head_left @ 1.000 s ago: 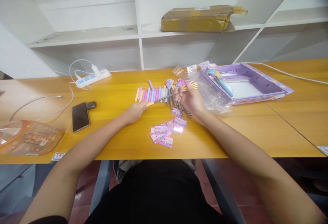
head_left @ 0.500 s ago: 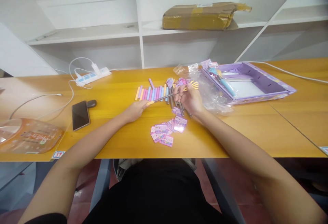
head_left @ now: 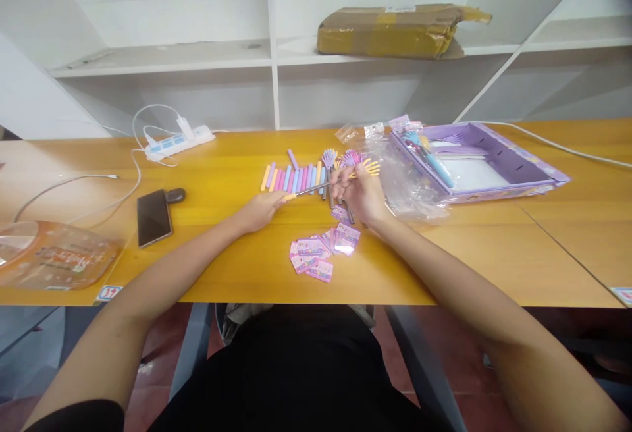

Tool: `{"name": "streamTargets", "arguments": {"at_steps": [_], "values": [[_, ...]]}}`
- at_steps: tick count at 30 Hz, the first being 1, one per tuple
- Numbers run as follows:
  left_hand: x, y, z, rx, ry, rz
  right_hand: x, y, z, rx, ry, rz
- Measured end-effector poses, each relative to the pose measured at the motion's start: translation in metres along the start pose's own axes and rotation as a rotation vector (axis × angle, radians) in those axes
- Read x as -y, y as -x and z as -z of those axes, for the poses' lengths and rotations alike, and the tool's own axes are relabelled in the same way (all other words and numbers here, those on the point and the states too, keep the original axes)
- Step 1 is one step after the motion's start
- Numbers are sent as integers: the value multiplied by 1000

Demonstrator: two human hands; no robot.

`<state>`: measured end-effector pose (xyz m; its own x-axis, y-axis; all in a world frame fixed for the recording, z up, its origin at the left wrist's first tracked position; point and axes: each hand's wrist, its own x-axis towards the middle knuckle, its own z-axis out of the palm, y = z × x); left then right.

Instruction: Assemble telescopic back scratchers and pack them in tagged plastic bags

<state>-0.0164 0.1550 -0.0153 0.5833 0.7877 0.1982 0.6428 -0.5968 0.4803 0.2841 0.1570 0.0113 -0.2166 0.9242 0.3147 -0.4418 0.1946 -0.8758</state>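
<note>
Above the table (head_left: 237,267), the left hand (head_left: 259,212) grips the yellow handle (head_left: 289,197) of a metal-stemmed back scratcher (head_left: 312,189); the right hand (head_left: 364,199), fingers curled, holds it near its clawed head (head_left: 371,168). An edge sticker (head_left: 109,293) reads “39.”

You get one readable number: the sticker (head_left: 109,293) on the surface's (head_left: 237,274) front edge, left side, red digits in a blue border, probably 39, second digit soft. Matching sticker far right (head_left: 623,296) is cut off, unreadable. Orange packet (head_left: 59,254) has lettering you can't make out. Pink cards (head_left: 318,270): print too small. Parcel's (head_left: 385,33) white label (head_left: 400,9): too blurred to read.
</note>
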Motion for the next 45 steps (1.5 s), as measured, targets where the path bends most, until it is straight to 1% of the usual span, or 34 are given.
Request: {"name": "streamTargets", "arguments": {"at_steps": [4,11,20,23,27,29,31,33,35,37,40,42,43,45], "values": [[3,-1,-1,-4,-1,0,-7,3,-9,-21,-6,12],[7,-1,0,3,33,-15,-21,5,-20,24,-3,35],[5,0,4,-5,59,-28,-35,2,-28,34,12,-11],[4,-1,4,0,74,-34,-33,3,-30,53,0,-11],[-5,-3,4,-9,97,-23,-23,5,-27,79,2,-27],[-11,-4,3,-6,119,-2,-16,6,-22,56,7,-32],[-15,-4,3,-10,149,24,-12,4,-15,-2,1,-32],[-16,-4,3,-44,190,62,-9,0,-7,-85,1,-18],[-13,-4,5,-109,255,116,-9,-5,1,-152,40,2],[-8,-4,8,-196,338,162,-9,-9,8,-177,98,4],[-1,-5,13,-327,462,190,-10,-11,15,-160,170,-8],[3,-7,17,-386,542,198,-11,-10,16,-140,223,-14],[4,-7,18,-401,580,202,-11,-8,16,-125,253,-22],[4,-7,20,-394,635,194,-11,-5,15,-82,315,-53]]}}
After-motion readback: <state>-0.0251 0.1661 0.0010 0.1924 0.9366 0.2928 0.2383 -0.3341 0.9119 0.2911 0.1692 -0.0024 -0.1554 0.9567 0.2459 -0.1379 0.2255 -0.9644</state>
